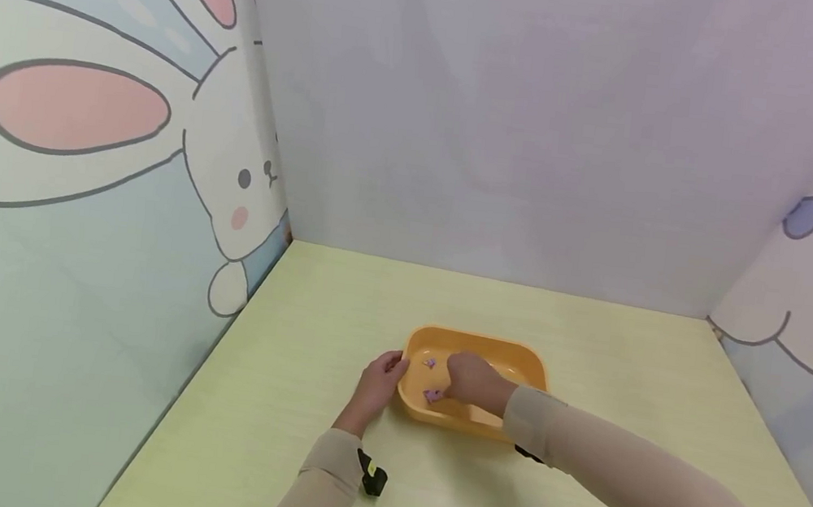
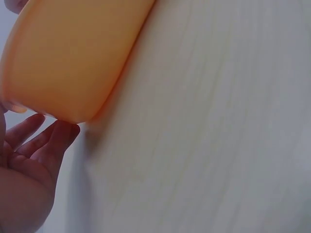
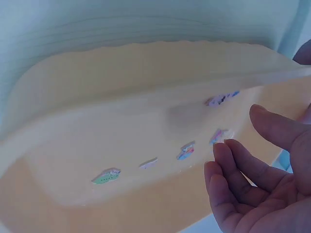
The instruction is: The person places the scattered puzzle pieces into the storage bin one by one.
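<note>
An orange plastic basin (image 1: 475, 342) sits on the table with several small flat coloured pieces lying in it. At its left end my left hand (image 1: 375, 385) holds the wall, thumb at the rim and fingertips against the outside. My right hand (image 3: 262, 179) reaches inside the basin with thumb and loosely bent fingers apart, nothing between them. Closest to those fingertips lies a pink-and-blue piece (image 3: 218, 136). Another purple piece (image 3: 222, 98) lies nearer the basin's wall. Farther along the floor are a red-and-blue piece (image 3: 185, 150), a thin pale piece (image 3: 148, 163) and a green piece (image 3: 106, 175).
The pale yellow table (image 1: 629, 389) extends around the basin. A plain whitish wall panel (image 1: 506, 132) rises at the back. Panels with cartoon figures, including a rabbit (image 1: 231, 163) on the left, stand at both sides. A dark wrist device (image 1: 374, 475) shows at the left cuff.
</note>
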Action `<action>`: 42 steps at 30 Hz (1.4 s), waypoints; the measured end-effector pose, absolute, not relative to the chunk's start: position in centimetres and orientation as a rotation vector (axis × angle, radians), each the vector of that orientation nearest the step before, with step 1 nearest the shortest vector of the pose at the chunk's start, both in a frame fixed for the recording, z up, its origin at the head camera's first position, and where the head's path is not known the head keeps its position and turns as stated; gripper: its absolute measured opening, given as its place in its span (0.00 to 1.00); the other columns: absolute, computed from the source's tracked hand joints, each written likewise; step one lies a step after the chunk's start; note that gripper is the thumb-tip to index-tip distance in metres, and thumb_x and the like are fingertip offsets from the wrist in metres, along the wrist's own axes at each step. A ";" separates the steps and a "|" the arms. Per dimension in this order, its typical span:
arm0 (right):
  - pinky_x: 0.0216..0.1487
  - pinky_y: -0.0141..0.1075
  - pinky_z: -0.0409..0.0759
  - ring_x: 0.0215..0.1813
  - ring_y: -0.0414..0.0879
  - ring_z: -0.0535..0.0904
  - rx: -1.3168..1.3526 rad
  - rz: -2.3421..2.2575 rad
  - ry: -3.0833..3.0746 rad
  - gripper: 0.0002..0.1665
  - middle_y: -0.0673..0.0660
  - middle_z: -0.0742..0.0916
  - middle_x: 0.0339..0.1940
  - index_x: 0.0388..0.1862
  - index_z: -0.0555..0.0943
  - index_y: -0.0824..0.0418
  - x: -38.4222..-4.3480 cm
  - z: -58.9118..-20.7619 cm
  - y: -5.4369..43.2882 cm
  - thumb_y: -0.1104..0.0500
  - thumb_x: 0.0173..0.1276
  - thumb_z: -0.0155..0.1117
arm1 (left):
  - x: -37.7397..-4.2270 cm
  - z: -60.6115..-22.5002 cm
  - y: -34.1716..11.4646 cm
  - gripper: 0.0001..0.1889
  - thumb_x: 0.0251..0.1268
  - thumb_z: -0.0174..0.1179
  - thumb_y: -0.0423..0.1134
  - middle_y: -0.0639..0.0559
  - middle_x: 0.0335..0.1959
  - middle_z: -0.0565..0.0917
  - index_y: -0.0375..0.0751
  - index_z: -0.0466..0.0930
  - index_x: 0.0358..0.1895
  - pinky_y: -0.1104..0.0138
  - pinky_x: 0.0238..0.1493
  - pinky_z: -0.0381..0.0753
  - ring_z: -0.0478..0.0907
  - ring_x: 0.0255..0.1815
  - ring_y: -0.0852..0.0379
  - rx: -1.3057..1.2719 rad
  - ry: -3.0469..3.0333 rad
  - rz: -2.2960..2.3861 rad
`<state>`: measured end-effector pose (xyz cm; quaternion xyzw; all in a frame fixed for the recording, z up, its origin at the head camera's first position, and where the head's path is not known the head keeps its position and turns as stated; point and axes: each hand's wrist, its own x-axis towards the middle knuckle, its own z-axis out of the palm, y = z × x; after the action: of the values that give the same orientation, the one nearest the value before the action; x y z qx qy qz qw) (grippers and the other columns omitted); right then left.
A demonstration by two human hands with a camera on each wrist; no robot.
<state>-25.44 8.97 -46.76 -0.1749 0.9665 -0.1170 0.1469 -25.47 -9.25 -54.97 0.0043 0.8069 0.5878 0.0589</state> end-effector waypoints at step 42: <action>0.43 0.49 0.81 0.40 0.56 0.79 -0.366 -0.444 2.900 0.17 0.64 0.84 0.37 0.43 0.81 0.77 -23.0 -41.5 20.7 0.63 0.62 0.70 | -25.5 -55.1 -9.0 0.24 0.77 0.49 0.50 0.43 0.59 0.78 0.37 0.73 0.65 0.55 0.58 0.75 0.75 0.58 0.48 -0.033 2.421 1.766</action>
<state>-23.01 20.73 -41.50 -0.1234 0.9767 -0.1496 0.0924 -25.53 -9.02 -55.10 -0.0111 0.8057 0.5878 0.0721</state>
